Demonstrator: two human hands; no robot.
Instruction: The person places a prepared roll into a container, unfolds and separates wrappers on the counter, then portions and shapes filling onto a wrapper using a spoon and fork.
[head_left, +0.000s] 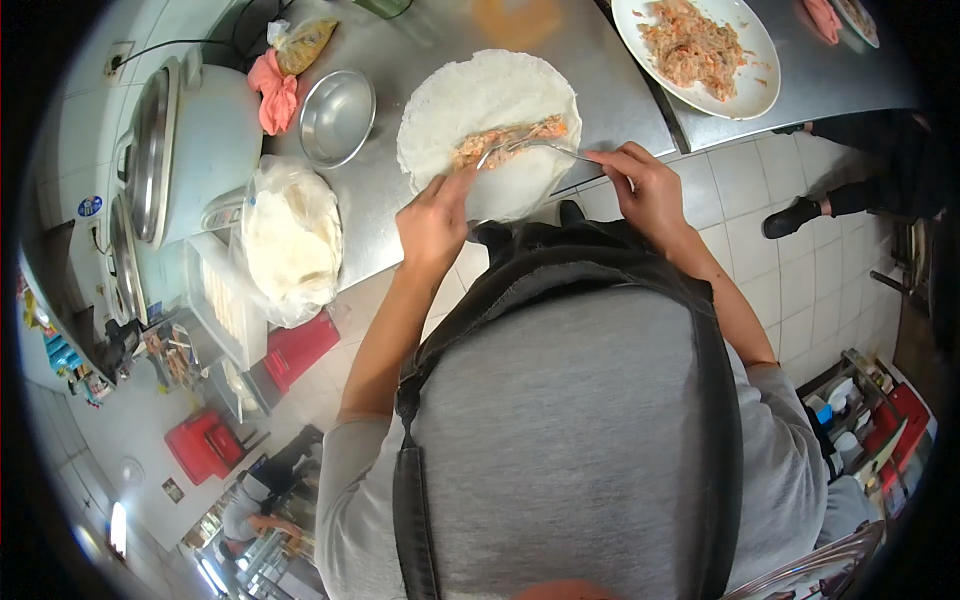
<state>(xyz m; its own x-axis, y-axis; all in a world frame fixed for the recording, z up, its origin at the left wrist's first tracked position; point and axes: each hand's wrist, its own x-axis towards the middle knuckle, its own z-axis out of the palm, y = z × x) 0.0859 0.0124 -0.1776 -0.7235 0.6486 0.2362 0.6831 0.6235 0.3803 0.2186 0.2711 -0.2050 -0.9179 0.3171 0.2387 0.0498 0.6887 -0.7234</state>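
A stack of thin, round, pale wrapper sheets (450, 105) lies at the near edge of the steel table. Across it runs a strip of orange-and-beige shredded filling (548, 128). My right hand (648, 190) is closed around the handle of a metal fork (568, 151), its head down in the filling. My left hand (436, 222) is closed at the sheets' near left edge, pinching a second slim metal utensil (486, 157) that reaches the filling's left end. Whether this one is a fork or a spoon, I cannot tell.
A white plate of filling (697, 50) stands at the right. To the left are a steel bowl (338, 118), a plastic bag of pale sheets (290, 240), a pink cloth (272, 92) and big lidded pots (215, 140). Another person's leg (850, 200) shows at right.
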